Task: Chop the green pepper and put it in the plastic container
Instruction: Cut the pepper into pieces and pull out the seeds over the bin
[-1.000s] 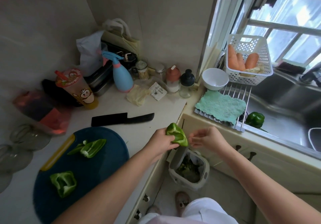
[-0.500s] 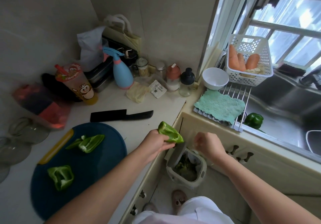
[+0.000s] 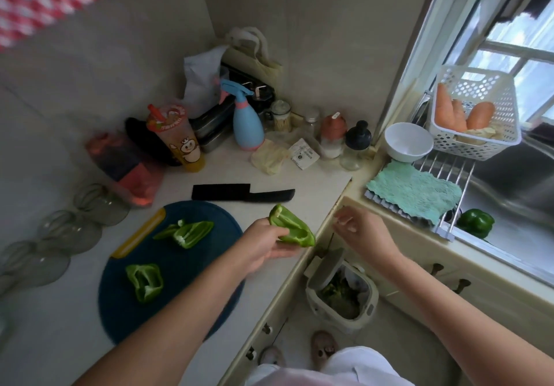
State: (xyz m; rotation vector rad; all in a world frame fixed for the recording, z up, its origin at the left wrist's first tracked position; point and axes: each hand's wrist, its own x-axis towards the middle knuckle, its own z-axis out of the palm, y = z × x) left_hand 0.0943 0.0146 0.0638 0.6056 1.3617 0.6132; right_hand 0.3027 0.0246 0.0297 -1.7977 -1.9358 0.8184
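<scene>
Hands were both raised over the front edge of the counter [image 3: 314, 181]. Left hand [image 3: 263, 244] gripped a cut green pepper piece [image 3: 292, 229], fingers curled beneath it and thumb against its near side, hollow face turned upward. The piece was in the air, between the cutting board [image 3: 192, 304] and the open waste bin [image 3: 340, 295] on the floor below. Right hand [image 3: 359, 232] was just beside the piece but not touching it, with its fingers loosely bent and relaxed and slightly blurred.

Two further pepper pieces lay on the dark blue board: one [image 3: 189, 232] near the far rim, one [image 3: 145, 282] nearer the person, well apart from each other. A black knife [image 3: 239, 194] lay flat on the counter just beyond the board, touched by neither hand. One whole green pepper [image 3: 475, 223] sat in the sink [image 3: 509, 202], at the foot of the drying rack [image 3: 443, 169].

On the rack were a teal cloth [image 3: 413, 192], a white bowl [image 3: 407, 141] and a white basket [image 3: 479, 142] holding carrots [image 3: 461, 114]. A blue spray bottle [image 3: 247, 125] stood upright by the back wall.
</scene>
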